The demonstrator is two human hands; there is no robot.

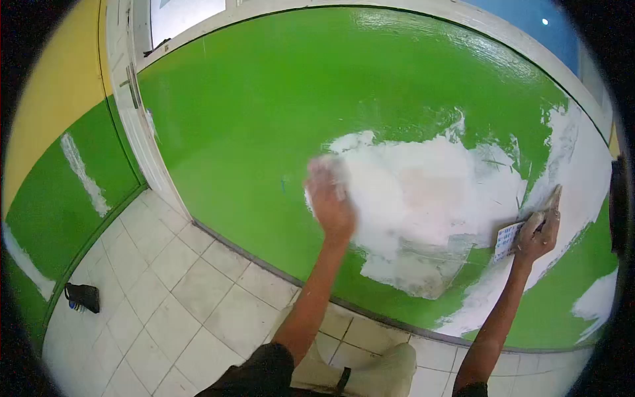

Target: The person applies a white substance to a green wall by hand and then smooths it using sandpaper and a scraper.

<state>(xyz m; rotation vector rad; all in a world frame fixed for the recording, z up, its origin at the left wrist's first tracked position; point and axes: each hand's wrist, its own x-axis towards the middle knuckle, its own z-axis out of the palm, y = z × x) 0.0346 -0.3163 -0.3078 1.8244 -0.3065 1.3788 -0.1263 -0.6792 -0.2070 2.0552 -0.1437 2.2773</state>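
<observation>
My left hand (331, 198) is at the left edge of a large white filler patch (377, 185) on the green wall (251, 132). Motion smears its fingers, so whether they hold anything cannot be made out. Farther right, my right hand (537, 235) is against the wall beside a slanting white filler band (483, 308). Between its fingers is a white sheet with blue print (508, 241), partly hidden by the hand. One finger of that hand points upward along the wall.
A white door frame (155, 145) stands left, beside a yellow and green wall (46, 178) with white streaks. A small black bag (83, 298) lies on the tiled floor (218, 291). My knee in light trousers (387, 370) is close below the wall.
</observation>
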